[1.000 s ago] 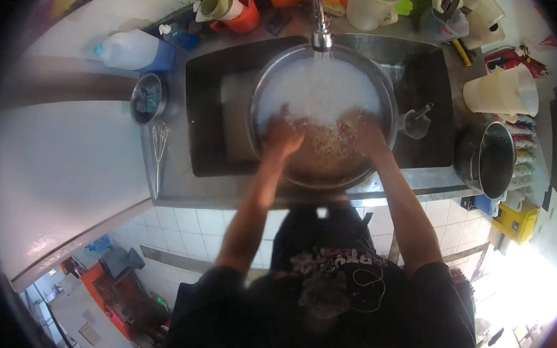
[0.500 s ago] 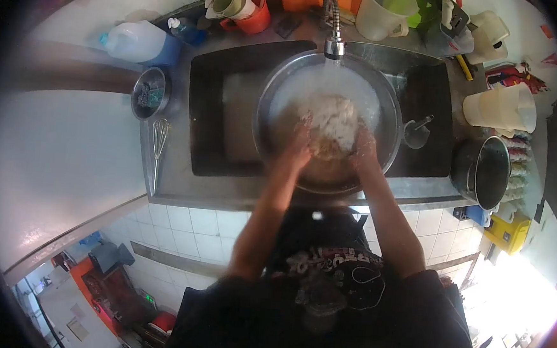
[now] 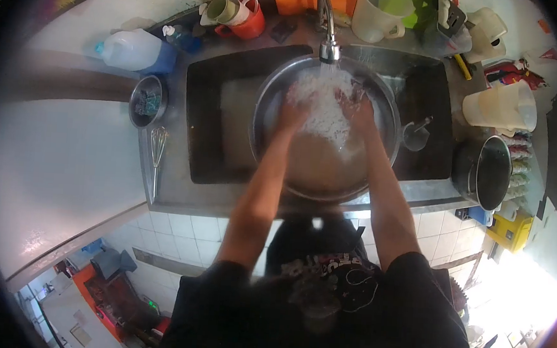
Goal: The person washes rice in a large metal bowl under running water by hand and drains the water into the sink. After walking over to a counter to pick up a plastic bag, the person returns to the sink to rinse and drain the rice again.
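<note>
1. Steel counter point(image 3: 194, 197): the broad work surface, framing the sink on its near side and both ends.
2. Sink point(image 3: 204, 137): dark and rectangular, set into the counter.
3. Round metal bowl point(image 3: 264, 103): seated over the sink, holding cloudy, brownish water point(image 3: 322, 170).
4. Deep metal pot point(image 3: 494, 174): on the counter to the right, mouth facing the viewer.
5. Pale grainy mass point(image 3: 323, 116): wet, inside the bowl toward its far half, between the two hands and beneath the running tap.
6. Left hand point(image 3: 295, 107): at the left flank of the mass, fingers partly coated white; whether they grasp any of it cannot be told.
7. Right hand point(image 3: 359, 113): at the opposite flank, fingers pointing toward the tap; its grip likewise cannot be determined.
8. Small metal bowl point(image 3: 147, 102): at the counter's left end, with bluish-green contents.
9. Wire whisk point(image 3: 156, 160): lying just nearer the person than the small bowl.
10. Tap head point(image 3: 330, 51): above the far rim, discharging water.
</note>
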Tool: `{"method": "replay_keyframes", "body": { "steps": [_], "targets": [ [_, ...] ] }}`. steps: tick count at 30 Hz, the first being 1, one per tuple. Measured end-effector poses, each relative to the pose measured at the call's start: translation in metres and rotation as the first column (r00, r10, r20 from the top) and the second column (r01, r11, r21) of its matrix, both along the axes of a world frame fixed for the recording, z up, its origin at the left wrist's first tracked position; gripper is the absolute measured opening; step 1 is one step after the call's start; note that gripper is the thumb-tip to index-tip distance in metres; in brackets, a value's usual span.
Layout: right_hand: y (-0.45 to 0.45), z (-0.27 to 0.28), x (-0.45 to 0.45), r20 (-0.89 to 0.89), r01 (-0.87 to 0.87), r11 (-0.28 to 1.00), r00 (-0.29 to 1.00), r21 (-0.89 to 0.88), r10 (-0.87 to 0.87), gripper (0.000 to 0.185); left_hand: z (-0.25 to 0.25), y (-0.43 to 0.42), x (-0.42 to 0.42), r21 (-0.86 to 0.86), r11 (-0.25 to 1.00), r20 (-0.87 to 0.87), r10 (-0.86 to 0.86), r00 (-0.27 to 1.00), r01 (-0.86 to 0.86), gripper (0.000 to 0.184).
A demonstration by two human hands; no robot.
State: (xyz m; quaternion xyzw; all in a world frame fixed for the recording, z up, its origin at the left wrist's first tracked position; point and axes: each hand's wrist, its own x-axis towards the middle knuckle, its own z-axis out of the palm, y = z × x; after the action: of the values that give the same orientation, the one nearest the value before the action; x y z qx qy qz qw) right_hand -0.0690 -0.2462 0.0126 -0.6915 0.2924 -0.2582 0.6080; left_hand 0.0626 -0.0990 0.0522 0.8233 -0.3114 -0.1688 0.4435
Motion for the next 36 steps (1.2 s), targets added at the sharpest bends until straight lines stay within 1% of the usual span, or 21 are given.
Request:
{"method": "replay_keyframes", "body": {
  "steps": [2, 4, 6, 8, 10, 11, 12, 14, 16, 17, 19, 23, 24, 25, 26, 27, 28, 30, 32, 34, 36],
  "targets": [
    [0.006, 0.01, -0.003, -0.108, 0.054, 0.981, 0.994, 0.188, -0.034, 0.049, 0.023, -0.002, 0.0, -0.032, 0.998, -0.48, -0.061, 0.875, 0.052, 0.065],
    [0.004, 0.049, -0.008, -0.212, 0.116, 0.932, 0.976, 0.343, -0.043, 0.049, -0.003, 0.009, 0.001, -0.002, 0.984, -0.46, -0.158, 0.874, 0.177, 0.064],
    [0.017, 0.103, -0.023, -0.029, -0.281, 0.875, 0.948, 0.395, 0.317, 0.052, -0.006, 0.028, -0.003, 0.033, 0.957, -0.447, -0.245, 0.86, 0.289, 0.063],
    [0.001, 0.043, -0.035, -0.115, -0.356, 0.892, 0.91, 0.28, 0.399, 0.06, 0.012, 0.043, -0.007, 0.278, 0.81, -0.216, -0.471, 0.855, 0.516, 0.061],
    [-0.007, 0.015, -0.04, -0.048, -0.397, 0.893, 0.908, 0.21, 0.415, 0.061, 0.008, 0.044, -0.002, 0.101, 0.803, -0.337, -0.527, 0.78, 0.587, 0.063],
    [-0.006, 0.01, -0.038, -0.026, -0.409, 0.893, 0.907, 0.189, 0.421, 0.061, 0.03, 0.035, -0.006, 0.17, 0.895, -0.088, -0.402, 0.911, 0.411, 0.063],
    [0.002, 0.017, -0.024, 0.019, -0.24, 0.968, 0.971, 0.071, 0.24, 0.063, 0.041, 0.03, -0.009, 0.186, 0.959, 0.175, -0.244, 0.954, 0.212, 0.064],
    [0.001, 0.022, -0.003, 0.084, -0.059, 0.997, 0.995, -0.045, 0.063, 0.064, 0.014, 0.018, -0.004, 0.187, 0.969, 0.207, -0.199, 0.958, 0.16, 0.067],
    [-0.002, 0.027, 0.007, -0.253, -0.177, 0.982, 0.955, -0.073, 0.153, 0.065, -0.006, 0.004, 0.004, 0.195, 0.974, 0.231, -0.16, 0.96, 0.115, 0.069],
    [0.0, 0.034, 0.01, -0.362, -0.218, 0.973, 0.915, -0.072, 0.178, 0.065, -0.006, -0.004, 0.007, 0.122, 0.986, 0.006, -0.116, 0.993, 0.115, 0.074],
    [0.002, 0.053, 0.013, -0.177, -0.215, 0.91, 0.94, 0.354, 0.291, 0.072, -0.001, -0.011, 0.017, 0.03, 0.981, -0.405, -0.162, 0.9, 0.19, 0.083],
    [0.034, 0.104, -0.009, -0.292, -0.227, 0.918, 0.899, 0.326, 0.326, 0.077, 0.045, 0.021, 0.007, 0.176, 0.938, -0.6, -0.14, 0.787, 0.3, 0.084],
    [0.041, 0.106, -0.018, -0.29, -0.234, 0.916, 0.897, 0.325, 0.332, 0.077, 0.047, 0.033, 0.006, 0.05, 0.916, -0.736, -0.236, 0.634, 0.398, 0.083],
    [0.047, 0.107, -0.031, -0.349, -0.406, 0.914, 0.857, -0.008, 0.378, 0.075, 0.047, 0.042, 0.004, -0.091, 0.878, -0.834, -0.325, 0.447, 0.469, 0.083],
    [0.051, 0.108, -0.041, -0.42, -0.54, 0.775, 0.818, -0.329, 0.392, 0.073, 0.038, 0.05, 0.003, -0.091, 0.879, -0.834, -0.324, 0.447, 0.468, 0.083],
    [0.057, 0.107, -0.047, -0.422, -0.539, 0.776, 0.818, -0.326, 0.391, 0.073, 0.026, 0.058, 0.001, 0.14, 0.801, -0.495, -0.452, 0.742, 0.581, 0.083],
    [0.062, 0.106, -0.054, -0.597, -0.58, 0.628, 0.772, -0.519, 0.221, 0.071, 0.029, 0.061, -0.003, 0.397, 0.731, -0.053, -0.585, 0.809, 0.555, 0.083],
    [0.063, 0.092, -0.054, -0.701, -0.636, 0.424, 0.713, -0.645, 0.003, 0.071, 0.03, 0.052, -0.017, 0.549, 0.715, -0.068, -0.478, 0.876, 0.433, 0.078],
    [0.049, 0.078, -0.029, -0.887, -0.718, 0.535, 0.435, -0.446, -0.155, 0.069, 0.014, 0.038, -0.017, 0.653, 0.701, 0.182, -0.513, 0.839, 0.287, 0.064],
    [0.042, 0.072, -0.016, -0.897, -0.672, 0.621, 0.423, -0.404, -0.127, 0.068, -0.032, 0.013, -0.009, 0.715, 0.631, 0.089, -0.51, 0.856, 0.301, 0.056],
    [0.038, 0.03, -0.011, -0.817, -0.376, 0.815, 0.545, -0.441, -0.19, 0.067, -0.042, 0.009, -0.005, 0.766, 0.56, -0.001, -0.491, 0.871, 0.316, 0.049]
  ]
}}
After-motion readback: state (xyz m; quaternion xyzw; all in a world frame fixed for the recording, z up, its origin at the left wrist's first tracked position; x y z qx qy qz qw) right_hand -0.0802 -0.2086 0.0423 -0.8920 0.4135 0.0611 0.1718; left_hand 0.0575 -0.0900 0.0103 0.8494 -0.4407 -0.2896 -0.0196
